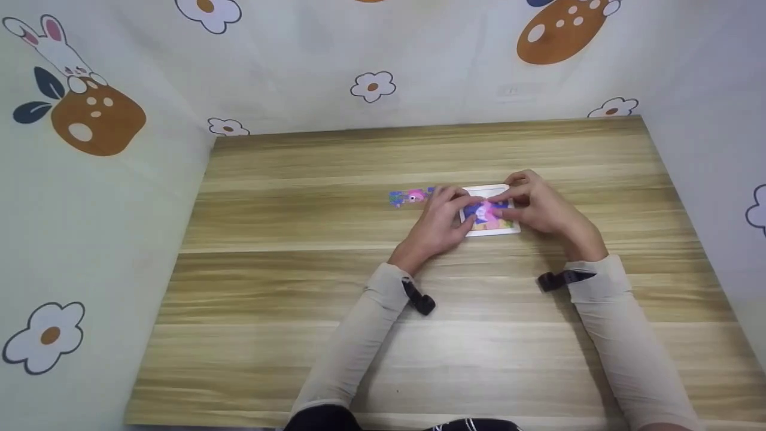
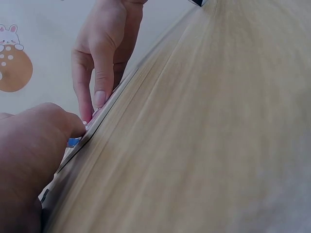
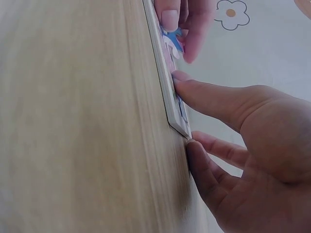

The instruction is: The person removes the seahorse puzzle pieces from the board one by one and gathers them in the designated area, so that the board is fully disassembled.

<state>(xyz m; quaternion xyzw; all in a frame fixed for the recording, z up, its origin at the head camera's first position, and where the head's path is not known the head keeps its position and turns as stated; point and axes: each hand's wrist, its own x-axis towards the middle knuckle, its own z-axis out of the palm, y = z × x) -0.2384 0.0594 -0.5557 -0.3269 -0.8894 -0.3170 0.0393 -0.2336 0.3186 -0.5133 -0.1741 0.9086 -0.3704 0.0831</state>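
Note:
A small white-bordered jigsaw puzzle board (image 1: 494, 233) lies flat on the table, with a blue, pink and yellow picture in it. My left hand (image 1: 441, 220) is at the board's left side. Between its thumb and fingers it pinches a blue-and-white puzzle piece (image 3: 174, 42), tilted up from the board. From the right, my right hand (image 1: 544, 206) rests its thumb (image 3: 209, 97) and index finger on the picture. Its other fingers touch the board's far right corner. The fingers hide part of the picture.
Several loose joined-looking puzzle pieces (image 1: 413, 196), pink, blue and green, lie left of the board, partly behind my left hand. The wooden table (image 1: 287, 287) meets a patterned wall covering (image 1: 299, 72) at the back and sides.

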